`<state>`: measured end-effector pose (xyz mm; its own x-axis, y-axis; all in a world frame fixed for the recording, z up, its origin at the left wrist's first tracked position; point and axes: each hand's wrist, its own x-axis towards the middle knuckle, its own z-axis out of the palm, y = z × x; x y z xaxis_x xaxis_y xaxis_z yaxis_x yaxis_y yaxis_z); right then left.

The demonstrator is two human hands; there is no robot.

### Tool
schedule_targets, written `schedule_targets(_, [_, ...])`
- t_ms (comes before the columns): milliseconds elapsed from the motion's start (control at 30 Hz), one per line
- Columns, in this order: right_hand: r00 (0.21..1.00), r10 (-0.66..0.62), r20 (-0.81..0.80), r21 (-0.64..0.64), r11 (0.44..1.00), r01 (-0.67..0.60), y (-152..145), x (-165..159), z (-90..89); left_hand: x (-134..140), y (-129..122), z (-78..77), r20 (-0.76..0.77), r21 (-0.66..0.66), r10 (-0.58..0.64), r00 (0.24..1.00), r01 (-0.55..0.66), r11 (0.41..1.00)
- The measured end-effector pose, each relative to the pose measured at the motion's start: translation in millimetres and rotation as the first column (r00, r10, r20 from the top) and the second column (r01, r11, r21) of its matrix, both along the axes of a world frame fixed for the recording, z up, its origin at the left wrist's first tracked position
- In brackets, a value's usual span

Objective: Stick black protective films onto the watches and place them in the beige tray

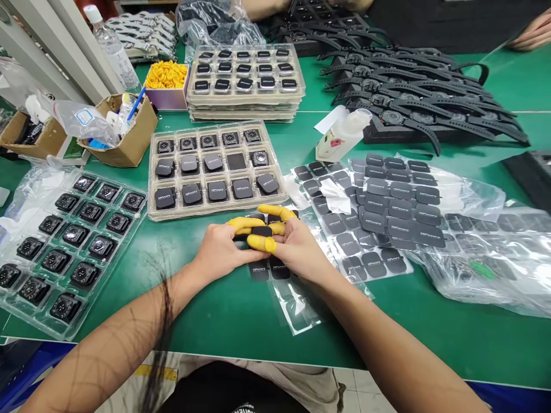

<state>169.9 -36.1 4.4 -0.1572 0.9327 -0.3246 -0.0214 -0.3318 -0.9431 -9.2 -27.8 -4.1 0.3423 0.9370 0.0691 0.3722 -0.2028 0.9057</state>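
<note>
A small black watch body is pinched between my two hands, mostly covered by fingertips in yellow finger cots. My left hand grips it from the left, while my right hand closes on its right side. Beneath them lies a clear sheet of black square stickers printed with white lettering. Just beyond my hands sits a plastic tray of square watch bodies, several bearing such stickers; one pocket shows a flat dark square. To the left, another clear tray holds watch bodies with their round sensor backs up.
More sticker sheets and plastic bags spread across the right. Behind are stacked trays, a white squeeze bottle, a box of yellow finger cots and strapped watches. Another person's hand shows at far right.
</note>
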Motion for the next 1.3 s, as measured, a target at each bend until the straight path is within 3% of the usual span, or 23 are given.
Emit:
schedule_targets(133, [0.970, -0.135, 0.201, 0.157, 0.982, 0.104, -2, -4, -3.4, 0, 0, 2.8, -0.002, -0.033, -0.018, 1.000, 0.018, 0.999])
schedule_targets(233, [0.980, -0.032, 0.196, 0.101, 0.995, 0.013, -2, -5, -4.8, 0, 1, 4.9, -0.010, -0.084, -0.009, 1.000, 0.008, 0.996])
schedule_targets(400, [0.954, -0.155, 0.257, 0.196, 0.975, 0.105, -2, -6, -6.7, 0, 1, 5.6, 0.038, -0.120, -0.016, 0.999, 0.020, 0.993])
schedule_targets(533, [0.983, -0.071, 0.172, 0.166, 0.985, 0.042, -9, -5, -0.1, 1, 2, 2.9, 0.096, -0.172, 0.001, 0.995, 0.016, 0.985])
schedule_targets(633, [0.938, -0.260, 0.229, 0.267, 0.943, 0.196, 1, 8, 7.7, 2, 1, 1.3, 0.177, -0.240, 0.038, 0.983, 0.005, 0.971])
schedule_targets(700, [0.889, -0.363, 0.280, 0.383, 0.891, 0.243, 29, 18, 10.7, 2, 1, 0.9, 0.190, -0.260, 0.060, 0.980, -0.009, 0.966])
schedule_targets(833, [0.803, -0.395, 0.447, 0.598, 0.799, 0.060, 117, 13, 10.2, 1, 0, 1.0, 0.107, -0.221, 0.024, 0.994, 0.000, 0.975])
schedule_targets(933, [0.642, -0.369, 0.672, 0.588, 0.793, -0.160, 164, -8, 10.9, 0, 0, 0.5, 0.098, -0.212, 0.024, 0.995, -0.003, 0.977])
schedule_targets(1033, [0.449, -0.407, 0.795, 0.562, 0.774, -0.292, 173, -15, 14.2, 0, 1, -0.7, 0.098, -0.198, 0.028, 0.995, -0.009, 0.980])
schedule_targets(1133, [0.340, -0.337, 0.878, 0.449, 0.828, -0.337, 162, -3, 16.4, 0, 1, -0.6, 0.088, -0.172, 0.011, 0.996, 0.005, 0.985])
schedule_targets(1200, [0.311, -0.249, 0.917, 0.360, 0.853, -0.377, 158, 6, 17.8, 0, 0, 0.3, 0.066, -0.158, 0.007, 0.998, 0.004, 0.987])
schedule_targets(1300, [0.348, -0.192, 0.917, 0.326, 0.865, -0.381, 162, 9, 22.9, 0, 0, 1.5, 0.045, -0.155, 0.016, 0.999, -0.009, 0.988])
